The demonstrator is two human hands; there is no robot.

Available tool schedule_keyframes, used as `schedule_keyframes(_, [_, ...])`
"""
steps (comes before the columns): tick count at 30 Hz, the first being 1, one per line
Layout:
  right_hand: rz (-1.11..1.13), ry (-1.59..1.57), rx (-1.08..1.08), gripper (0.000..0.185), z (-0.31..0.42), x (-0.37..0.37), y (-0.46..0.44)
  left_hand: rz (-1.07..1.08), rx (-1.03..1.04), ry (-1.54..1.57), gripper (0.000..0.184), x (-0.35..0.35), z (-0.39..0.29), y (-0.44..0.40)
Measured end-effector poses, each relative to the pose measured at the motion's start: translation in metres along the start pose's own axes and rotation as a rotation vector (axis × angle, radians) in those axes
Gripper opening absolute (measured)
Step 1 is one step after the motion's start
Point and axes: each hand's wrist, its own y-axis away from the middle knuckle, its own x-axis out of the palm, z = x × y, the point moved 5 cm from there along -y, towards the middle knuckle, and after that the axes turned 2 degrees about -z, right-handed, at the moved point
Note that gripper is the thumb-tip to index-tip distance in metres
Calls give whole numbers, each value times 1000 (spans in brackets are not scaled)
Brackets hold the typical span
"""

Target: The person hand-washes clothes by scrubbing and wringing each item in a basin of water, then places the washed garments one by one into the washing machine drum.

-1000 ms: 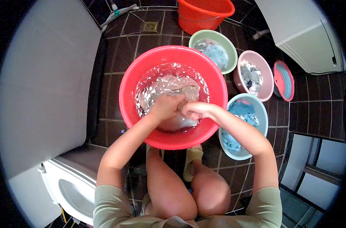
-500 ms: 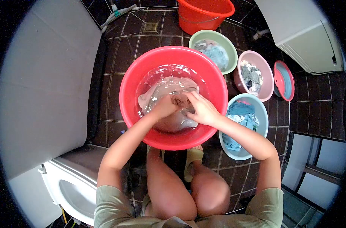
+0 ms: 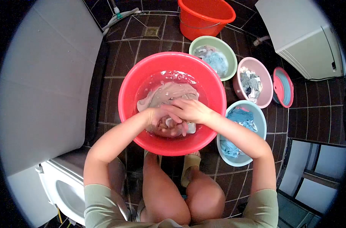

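Cloth (image 3: 173, 90), pale and wet, lies in the water of your red basin (image 3: 134, 87), reaching towards its left edge. Your right hand (image 3: 194, 111) has a wide grip, its fingers laid across your left hand (image 3: 156, 115); whether the left grip is holding cloth, you cannot tell, as its fingers are partly covered. Off the basin's right edge, the blue basin (image 3: 261, 127), pink basin (image 3: 269, 91) and green basin (image 3: 231, 57) hold laundry.

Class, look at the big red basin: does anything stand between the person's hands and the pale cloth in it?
Nothing visible does: the left hand and right hand are at the pale cloth, inside the red basin.
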Motion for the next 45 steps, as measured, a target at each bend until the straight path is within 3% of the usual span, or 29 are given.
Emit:
schedule_keyframes(2, [-35, 123, 19, 42, 2, 2, -1, -332, -4, -147, 29, 6, -4, 5])
schedule_keyframes(5, [58, 270, 49, 22, -1, 13, -1, -387, -112, 20, 34, -9, 8, -1])
schedule_keyframes(7, [152, 297, 106, 15, -8, 23, 0, -446, -75, -192, 35, -27, 10, -14])
schedule_keyframes(9, [228, 259, 195, 14, -12, 28, -1, -658, 63, -549, 35, -37, 3, -17])
schedule_keyframes(11, [377, 216, 315, 17, -15, 28, 1, -1012, 318, -1053, 32, -28, -8, -10])
schedule_keyframes(12, [452, 194, 377, 19, -15, 28, 2, -1064, 345, -1221, 27, -25, -12, -7])
schedule_keyframes(14, [365, -161, 748, 24, -29, 51, 14, -1148, 408, -1573, 16, -18, -22, 0])
schedule_keyframes(15, [43, -357, 745, 18, -19, 49, 14, -1073, 392, -1675, 18, -11, -26, 0])
schedule_keyframes(18, [384, -1236, 1172, 16, -4, 84, 36, -895, 349, -1931, 23, -2, -27, 4])
schedule_keyframes(21, [284, -1907, 1057, 23, 25, 87, 31, -853, 370, -2074, 18, -6, -26, 2])
schedule_keyframes(23, [332, -1897, 1086, 24, 27, 81, 31, -816, 369, -2116, 14, -1, -29, 6])
schedule_keyframes(27, [380, -1819, 1027, 23, 24, 78, 34, -932, 708, -2096, 17, 20, -29, 20])
schedule_keyframes(32, [557, -2054, 904, 30, 33, 72, 39, -1084, 949, -2233, 34, 42, -23, 28])
schedule_keyframes(35, [629, -2143, 820, 31, 47, 64, 40, -1031, 1138, -2263, 39, 61, -20, 31])
schedule_keyframes(38, [648, -2153, 851, 29, 57, 59, 44, -996, 1093, -2235, 34, 64, -15, 30])
schedule_keyframes(40, [652, -2164, 920, 25, 59, 58, 45, -904, 924, -2222, 33, 55, -10, 26])
schedule_keyframes(43, [400, -2057, 926, 13, 49, 66, 42, -871, 625, -2169, 27, 42, -8, 23])
schedule_keyframes(45, [200, -1920, 833, 29, 36, 61, 40, -922, 421, -2085, 24, 30, -10, 21])
